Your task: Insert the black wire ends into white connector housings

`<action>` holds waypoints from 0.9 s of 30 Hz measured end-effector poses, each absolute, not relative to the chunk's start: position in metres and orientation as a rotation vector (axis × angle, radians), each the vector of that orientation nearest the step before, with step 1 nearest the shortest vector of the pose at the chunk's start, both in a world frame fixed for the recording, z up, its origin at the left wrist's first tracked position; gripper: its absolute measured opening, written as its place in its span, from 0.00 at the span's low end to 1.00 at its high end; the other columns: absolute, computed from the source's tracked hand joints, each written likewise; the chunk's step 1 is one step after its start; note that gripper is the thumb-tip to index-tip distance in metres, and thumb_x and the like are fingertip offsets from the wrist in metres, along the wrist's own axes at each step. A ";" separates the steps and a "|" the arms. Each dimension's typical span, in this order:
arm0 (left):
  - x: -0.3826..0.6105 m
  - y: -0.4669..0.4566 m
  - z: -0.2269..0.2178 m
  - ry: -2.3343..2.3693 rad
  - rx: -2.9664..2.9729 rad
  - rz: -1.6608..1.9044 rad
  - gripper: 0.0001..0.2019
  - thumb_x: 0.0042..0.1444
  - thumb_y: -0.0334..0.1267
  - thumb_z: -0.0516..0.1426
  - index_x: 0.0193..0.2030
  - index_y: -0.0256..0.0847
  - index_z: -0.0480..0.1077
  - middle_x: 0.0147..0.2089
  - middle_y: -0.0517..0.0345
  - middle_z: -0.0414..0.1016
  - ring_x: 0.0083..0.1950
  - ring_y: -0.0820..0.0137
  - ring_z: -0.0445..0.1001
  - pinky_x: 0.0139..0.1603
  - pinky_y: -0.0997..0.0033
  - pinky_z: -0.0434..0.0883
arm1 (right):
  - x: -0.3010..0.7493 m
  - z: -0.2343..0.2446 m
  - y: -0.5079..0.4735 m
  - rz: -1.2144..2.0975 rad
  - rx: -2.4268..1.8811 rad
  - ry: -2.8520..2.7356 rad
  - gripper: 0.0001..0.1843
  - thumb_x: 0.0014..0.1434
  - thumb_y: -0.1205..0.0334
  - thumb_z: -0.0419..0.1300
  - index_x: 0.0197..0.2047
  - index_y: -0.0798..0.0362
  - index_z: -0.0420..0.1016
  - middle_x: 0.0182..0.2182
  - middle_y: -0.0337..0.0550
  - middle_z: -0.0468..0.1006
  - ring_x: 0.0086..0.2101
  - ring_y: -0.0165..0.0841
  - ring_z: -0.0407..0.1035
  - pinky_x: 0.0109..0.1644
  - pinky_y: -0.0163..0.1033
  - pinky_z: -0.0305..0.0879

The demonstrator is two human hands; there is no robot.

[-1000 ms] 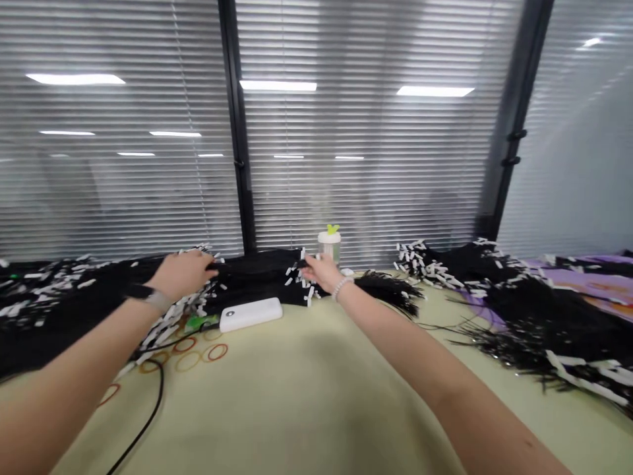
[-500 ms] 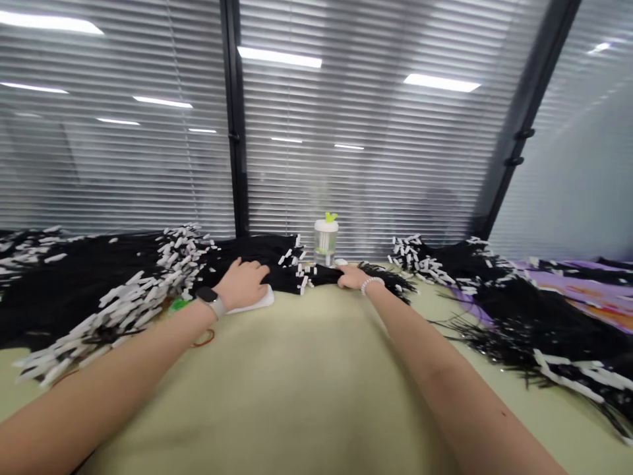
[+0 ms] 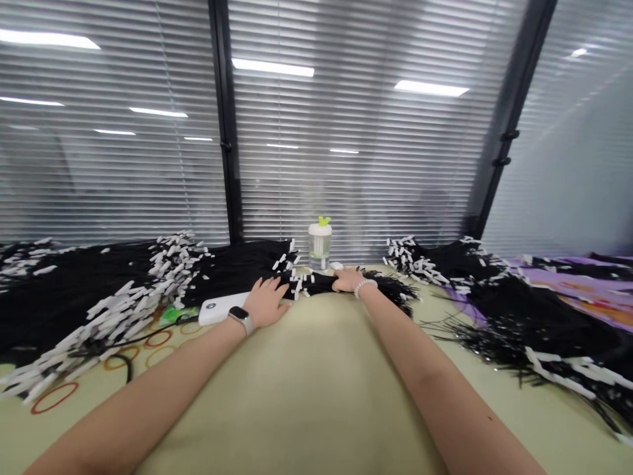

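Observation:
At the far side of the table, a bundle of black cords [image 3: 322, 284] lies crosswise, white tips at its left end and loose black ends fanning out to the right. My right hand [image 3: 347, 280], with a beaded bracelet, is closed around this bundle; its fingertips are partly hidden. My left hand [image 3: 267, 302], below a smartwatch [image 3: 240, 315], lies palm down with fingers stretched over the near edge of a larger black cord pile [image 3: 237, 264]. Beside that wrist is a white power bank [image 3: 211, 310] with a black cable.
A clear jar with a white lid [image 3: 320, 247] stands behind the bundle. Heaps of white-tipped black cords [image 3: 44, 297] cover the left; more cords [image 3: 558, 323] lie right, over purple sheeting [image 3: 558, 280]. Rubber bands [image 3: 54, 398] and a green packet [image 3: 175, 315] sit at left.
My left hand has moved right and slightly nearer, uncovering the power bank, its cable and several rubber bands. My right hand stays on the bundle. The view has shifted slightly.

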State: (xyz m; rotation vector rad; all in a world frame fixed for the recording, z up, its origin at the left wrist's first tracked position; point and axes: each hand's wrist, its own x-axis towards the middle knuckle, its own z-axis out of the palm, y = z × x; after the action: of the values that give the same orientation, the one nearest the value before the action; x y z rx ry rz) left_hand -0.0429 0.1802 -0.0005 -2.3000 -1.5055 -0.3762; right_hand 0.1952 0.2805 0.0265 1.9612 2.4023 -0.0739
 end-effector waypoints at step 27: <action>-0.045 0.179 -0.004 -1.620 -2.393 -0.617 0.16 0.56 0.40 0.51 0.50 0.37 0.61 0.51 0.50 0.63 0.49 0.64 0.65 0.48 0.55 0.65 | 0.242 0.077 0.250 -0.352 1.959 2.553 0.17 0.57 0.57 0.51 0.47 0.58 0.63 0.43 0.45 0.66 0.41 0.33 0.64 0.42 0.41 0.64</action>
State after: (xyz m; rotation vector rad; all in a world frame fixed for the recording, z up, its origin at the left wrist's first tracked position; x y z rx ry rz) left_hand -0.0449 0.1793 -0.0040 -2.3926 -1.6195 -0.6166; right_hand 0.2422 0.2501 0.0766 1.9585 2.5528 -0.3516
